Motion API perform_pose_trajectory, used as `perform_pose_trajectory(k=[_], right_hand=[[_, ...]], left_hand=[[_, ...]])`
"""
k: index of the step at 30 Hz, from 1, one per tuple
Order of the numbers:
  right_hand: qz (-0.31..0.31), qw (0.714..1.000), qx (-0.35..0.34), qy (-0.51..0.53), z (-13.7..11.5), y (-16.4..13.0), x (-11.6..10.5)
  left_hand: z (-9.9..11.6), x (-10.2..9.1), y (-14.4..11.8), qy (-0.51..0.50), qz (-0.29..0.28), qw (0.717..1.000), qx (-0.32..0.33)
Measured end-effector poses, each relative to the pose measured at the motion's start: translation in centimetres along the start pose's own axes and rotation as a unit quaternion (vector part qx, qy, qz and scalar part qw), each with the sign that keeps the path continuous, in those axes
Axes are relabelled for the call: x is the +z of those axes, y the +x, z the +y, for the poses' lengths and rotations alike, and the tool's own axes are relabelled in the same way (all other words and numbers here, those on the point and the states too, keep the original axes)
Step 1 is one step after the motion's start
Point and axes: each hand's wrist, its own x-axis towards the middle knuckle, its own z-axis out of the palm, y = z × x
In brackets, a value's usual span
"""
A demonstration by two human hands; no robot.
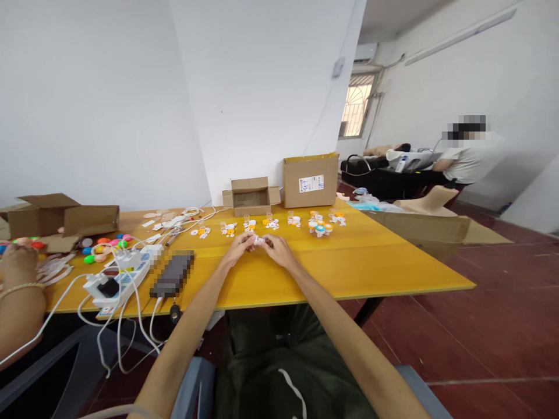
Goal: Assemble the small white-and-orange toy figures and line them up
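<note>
My left hand [240, 248] and my right hand [278, 251] meet over the front middle of the table. Between their fingertips is a small whitish, partly clear piece [259, 240], too small to make out fully. The fingers of both hands are closed on it from either side. Just beyond them lie groups of small white and orange plastic parts [273, 223], some beside clear cups [290, 215]. To the right of my right hand, a cluster of small round pieces with teal and orange tops [321, 228] stands upright.
An open carton [252, 201] and a taped box [310, 181] stand by the wall. To the left are a phone [173, 273], a power strip [126, 279] with tangled cables and colourful balls [89, 259]. A co-worker's arm [21, 302] reaches in there. Another person [469, 154] sits far right.
</note>
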Motion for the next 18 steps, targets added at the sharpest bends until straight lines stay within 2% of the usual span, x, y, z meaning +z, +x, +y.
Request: perform_pose_trajectory(k=[7,13,18], right_hand=[[-0.020,0.999,0.041,0.007,0.39,0.15,-0.17],[-0.033,0.997,0.059,0.034,0.69,0.23,-0.26],[-0.032,0.995,0.066,0.067,0.65,0.26,-0.21]], left_hand=[[-0.38,-0.26,0.14,-0.005,0.002,1.000,-0.002],[-0.13,-0.24,-0.03,0.002,-0.018,1.000,0.008],[-0.34,-0.30,0.08,0.007,-0.014,0.999,0.029]])
